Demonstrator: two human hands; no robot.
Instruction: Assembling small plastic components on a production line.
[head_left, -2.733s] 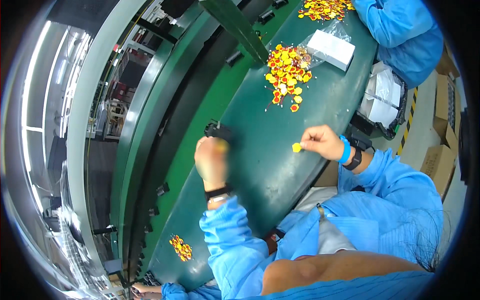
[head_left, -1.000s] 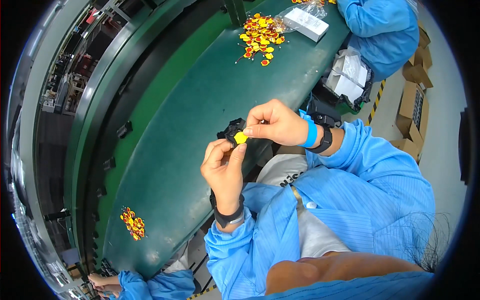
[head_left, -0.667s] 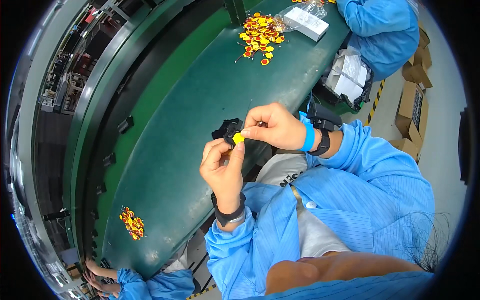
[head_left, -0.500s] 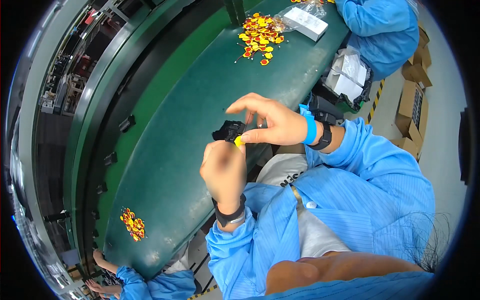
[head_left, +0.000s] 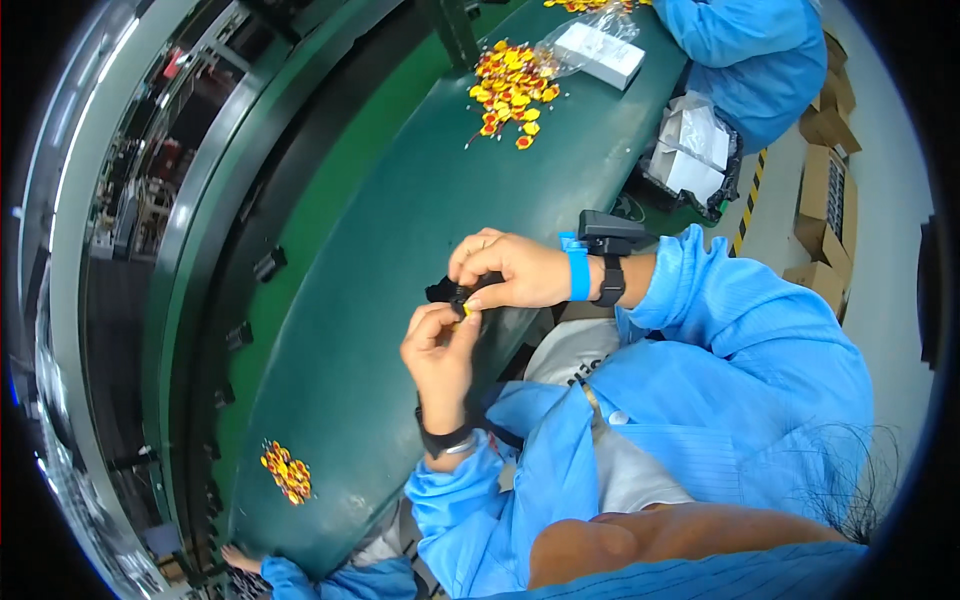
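Observation:
Both hands meet over the green work surface, around a small black part with a bit of yellow on its near side. My left hand pinches this side with thumb and forefinger. From the right, my right hand has its fingers curled over the black part and its thumb against the yellow bit. The fingers hide most of the part, so its exact kind cannot be made out.
Yellow-and-red small pieces with thin leads lie in a far heap and a nearer-left heap. A white box stands beyond. Black parts sit along the green conveyor belt. Co-workers in blue sleeves are at both ends.
My right hand's raised fingers have curled down onto the black part. My left hand has turned, so its thumb and forefinger now show pinching. Black parts on the belt have shifted slightly in view.

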